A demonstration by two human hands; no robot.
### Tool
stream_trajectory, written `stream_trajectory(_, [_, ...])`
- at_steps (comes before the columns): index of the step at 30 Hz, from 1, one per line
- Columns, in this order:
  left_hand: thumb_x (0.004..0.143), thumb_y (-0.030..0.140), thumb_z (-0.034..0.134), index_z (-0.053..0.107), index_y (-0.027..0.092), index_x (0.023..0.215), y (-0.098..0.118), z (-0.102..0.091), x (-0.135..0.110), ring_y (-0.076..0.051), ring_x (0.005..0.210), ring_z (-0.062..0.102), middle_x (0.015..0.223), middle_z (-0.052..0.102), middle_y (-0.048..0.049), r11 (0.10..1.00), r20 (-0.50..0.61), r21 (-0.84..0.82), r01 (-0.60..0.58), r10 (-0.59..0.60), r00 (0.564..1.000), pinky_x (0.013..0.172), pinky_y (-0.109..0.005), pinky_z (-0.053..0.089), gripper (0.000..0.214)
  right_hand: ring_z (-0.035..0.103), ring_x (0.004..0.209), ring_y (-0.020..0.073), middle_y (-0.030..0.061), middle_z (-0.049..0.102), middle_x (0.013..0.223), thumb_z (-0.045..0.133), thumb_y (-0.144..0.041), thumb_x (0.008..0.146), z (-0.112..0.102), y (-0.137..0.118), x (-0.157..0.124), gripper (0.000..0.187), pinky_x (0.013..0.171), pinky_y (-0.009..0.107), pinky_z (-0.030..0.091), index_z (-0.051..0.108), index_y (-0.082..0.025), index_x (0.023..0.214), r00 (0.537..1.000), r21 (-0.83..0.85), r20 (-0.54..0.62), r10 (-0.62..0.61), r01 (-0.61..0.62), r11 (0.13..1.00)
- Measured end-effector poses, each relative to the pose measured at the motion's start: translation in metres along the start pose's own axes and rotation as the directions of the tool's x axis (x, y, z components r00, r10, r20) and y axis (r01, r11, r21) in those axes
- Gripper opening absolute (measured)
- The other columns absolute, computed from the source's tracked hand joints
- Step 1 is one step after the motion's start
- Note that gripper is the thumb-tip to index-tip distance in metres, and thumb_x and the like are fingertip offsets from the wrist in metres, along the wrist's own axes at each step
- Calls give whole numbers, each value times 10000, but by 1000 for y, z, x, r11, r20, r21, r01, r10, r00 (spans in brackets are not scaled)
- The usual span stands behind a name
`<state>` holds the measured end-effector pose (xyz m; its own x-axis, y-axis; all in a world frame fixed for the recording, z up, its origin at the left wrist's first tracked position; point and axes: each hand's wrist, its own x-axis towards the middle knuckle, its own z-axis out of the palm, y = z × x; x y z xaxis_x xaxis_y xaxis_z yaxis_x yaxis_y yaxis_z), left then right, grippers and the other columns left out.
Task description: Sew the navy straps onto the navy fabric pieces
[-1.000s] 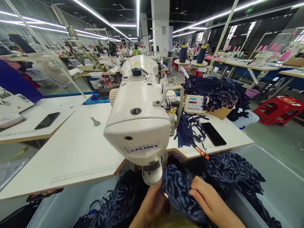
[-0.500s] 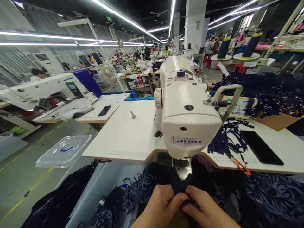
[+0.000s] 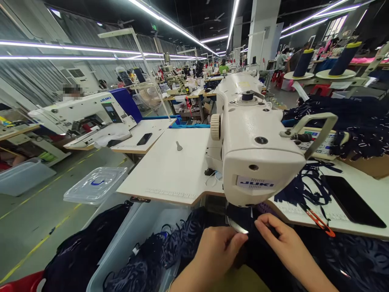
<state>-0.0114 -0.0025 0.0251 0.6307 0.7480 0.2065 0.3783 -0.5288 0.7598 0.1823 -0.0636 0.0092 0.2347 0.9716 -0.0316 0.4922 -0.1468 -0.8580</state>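
Observation:
Dark navy fabric sits under the head of a white sewing machine, where its lower edge meets my hands. My left hand is closed, thumb pressed against the curled fingers, on the fabric at the left. Close to that thumb shows a curved shiny metal edge of the machine's lower arm. To the right, my right hand pinches the same fabric between thumb and fingertips. A gap separates the two hands. The needle area is mostly hidden by the machine head.
A clear bin of patterned navy pieces stands below left. On the table lies a small grey metal tool. To the right are navy straps, orange-handled snips and a black phone. A lidded box is further left.
My hands have moved apart, the right one shifting right and up. The metal arm end, seen broadly before, now shows as a curved edge. The whole view has swung slightly left.

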Motion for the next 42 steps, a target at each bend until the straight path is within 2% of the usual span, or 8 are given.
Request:
stream_trajectory(2, [1009, 361, 445, 619, 155, 645, -1, -4, -2, -125, 506, 587, 561, 624, -19, 923, -157, 253, -291, 336, 929, 515, -229, 441, 452, 575, 739, 174, -6, 593, 746, 424, -544, 930, -1, 4, 5, 379, 631, 232, 451, 587, -224, 810, 1000, -34, 19, 0, 1, 999])
stream_trajectory(5, [976, 258, 536, 666, 137, 928, 0, -5, -1, -165, 846, 676, 875, 717, -56, 666, -90, 559, -494, 641, 762, 813, -280, 510, 184, 564, 759, 175, -9, 573, 757, 402, -524, 949, 0, 9, 11, 364, 661, 246, 444, 554, -224, 809, 996, -45, 85, -20, 24, 999])
stream_trajectory(8, [986, 271, 526, 639, 140, 1069, -7, 0, 2, -186, 1173, 582, 1193, 666, -77, 576, 45, 674, -462, 592, 804, 1037, -313, 410, 192, 532, 721, 164, -21, 526, 725, 426, -502, 946, 2, 12, 17, 330, 677, 254, 442, 508, -229, 781, 995, -26, 100, -31, 33, 999])
stream_trajectory(12, [996, 292, 498, 637, 152, 1021, -20, 12, 2, -180, 1269, 511, 1313, 602, -78, 603, 13, 712, -361, 503, 864, 1069, -320, 350, 199, 568, 806, 170, -7, 573, 821, 490, -470, 923, -1, 16, 26, 234, 752, 255, 470, 508, -236, 923, 996, 88, -14, -86, 87, 992])
stream_trajectory(19, [986, 300, 530, 530, 218, 1338, -27, 17, -5, -178, 1342, 424, 1385, 553, -47, 549, -18, 783, -292, 489, 872, 1128, -363, 199, 362, 608, 931, 214, 46, 650, 946, 447, -476, 954, -10, 11, 35, 275, 788, 291, 500, 576, -234, 965, 988, 3, 52, -143, 143, 990])
stream_trajectory(26, [981, 341, 530, 554, 221, 1319, -26, 15, -6, -184, 1378, 376, 1436, 504, -61, 523, -11, 805, -279, 484, 875, 1111, -348, 225, 360, 604, 1010, 226, 70, 661, 1002, 395, -402, 1003, -21, 5, 45, 321, 934, 352, 454, 662, -235, 937, 929, -139, 238, -285, 323, 936])
stream_trajectory(33, [992, 324, 506, 541, 226, 1337, -27, 13, -7, -176, 1380, 367, 1453, 487, -40, 550, -8, 780, -297, 484, 875, 1119, -362, 184, 361, 575, 1096, 226, 93, 624, 1147, 408, -367, 1005, -20, 15, 34, 300, 956, 345, 462, 649, -249, 1140, 928, -159, 148, -341, 362, 918])
stream_trajectory(42, [978, 356, 525, 589, 250, 1275, -22, 9, -7, -171, 1334, 422, 1423, 522, -23, 565, -7, 772, -291, 466, 884, 1083, -349, 221, 322, 634, 821, 213, 42, 684, 851, 478, -389, 962, -12, 10, 40, 294, 793, 312, 518, 708, -242, 853, 959, -87, 101, -263, 272, 958])
